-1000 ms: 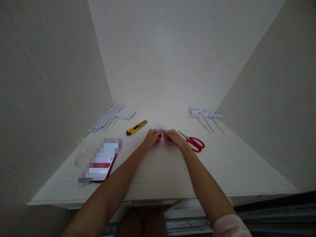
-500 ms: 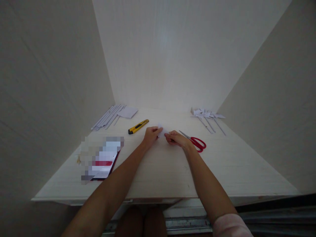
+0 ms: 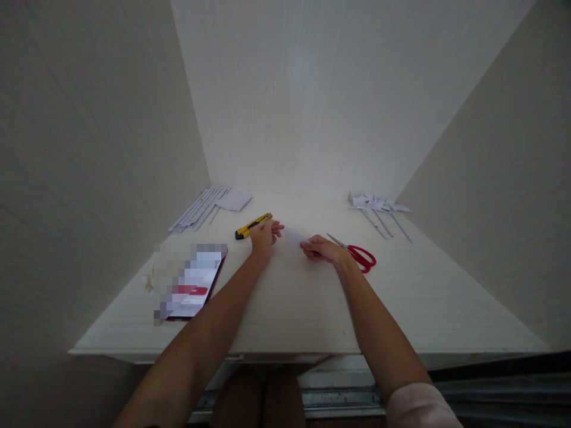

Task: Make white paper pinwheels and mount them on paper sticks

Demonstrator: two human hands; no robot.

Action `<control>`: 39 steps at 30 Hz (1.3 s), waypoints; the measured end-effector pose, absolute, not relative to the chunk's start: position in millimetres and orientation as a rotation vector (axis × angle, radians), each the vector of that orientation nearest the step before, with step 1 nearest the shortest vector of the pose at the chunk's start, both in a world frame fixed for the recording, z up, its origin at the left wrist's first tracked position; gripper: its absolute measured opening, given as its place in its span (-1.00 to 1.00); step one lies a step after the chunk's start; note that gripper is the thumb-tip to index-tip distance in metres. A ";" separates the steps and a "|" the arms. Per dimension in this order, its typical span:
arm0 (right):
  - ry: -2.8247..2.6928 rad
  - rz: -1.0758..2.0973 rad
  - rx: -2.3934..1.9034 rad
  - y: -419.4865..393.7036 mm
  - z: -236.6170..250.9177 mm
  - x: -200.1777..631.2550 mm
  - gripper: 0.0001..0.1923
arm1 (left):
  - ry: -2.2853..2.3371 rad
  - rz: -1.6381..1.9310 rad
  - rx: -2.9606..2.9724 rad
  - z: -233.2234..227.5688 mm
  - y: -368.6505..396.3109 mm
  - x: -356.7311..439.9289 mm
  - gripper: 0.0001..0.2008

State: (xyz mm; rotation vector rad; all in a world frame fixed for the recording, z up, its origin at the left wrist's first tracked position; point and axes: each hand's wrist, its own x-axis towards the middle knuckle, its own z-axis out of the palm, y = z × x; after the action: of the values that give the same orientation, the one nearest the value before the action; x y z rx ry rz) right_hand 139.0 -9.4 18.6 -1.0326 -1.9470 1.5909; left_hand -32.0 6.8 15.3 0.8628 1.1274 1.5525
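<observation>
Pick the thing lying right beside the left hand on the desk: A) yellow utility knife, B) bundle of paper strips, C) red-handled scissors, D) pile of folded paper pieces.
A: the left hand sits against the near end of the yellow utility knife, while the red-handled scissors lie by the right hand.

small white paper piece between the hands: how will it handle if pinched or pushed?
The paper piece looks thin and lies flat on the table, so probably floppy and very light. The right hand holds its edge; a push would likely slide it on the smooth top. Left hand is by the utility knife.
</observation>
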 end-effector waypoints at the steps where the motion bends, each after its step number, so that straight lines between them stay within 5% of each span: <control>1: -1.928 1.592 -1.036 -9.4 18.7 139.3 -0.57 | 1.123 1.556 0.844 15.7 7.5 -31.9 -0.80; 17: -1.729 1.552 -1.040 -4.9 12.3 136.1 -0.58 | 1.223 1.157 1.596 8.4 -8.9 -14.2 -0.48; 24: -1.862 1.583 -1.044 -11.2 21.1 136.4 -0.59 | 1.111 1.244 1.418 10.4 -6.4 -18.8 -0.77; 39: -1.937 1.571 -1.059 -8.5 19.6 134.8 -0.60 | 1.108 1.457 1.260 5.3 3.2 -21.2 -0.68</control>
State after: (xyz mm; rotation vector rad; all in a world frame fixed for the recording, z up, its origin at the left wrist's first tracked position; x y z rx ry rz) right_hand 134.8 -8.5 19.6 -1.0593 -1.9366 1.5715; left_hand -21.2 3.2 5.3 1.2602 1.1076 1.4570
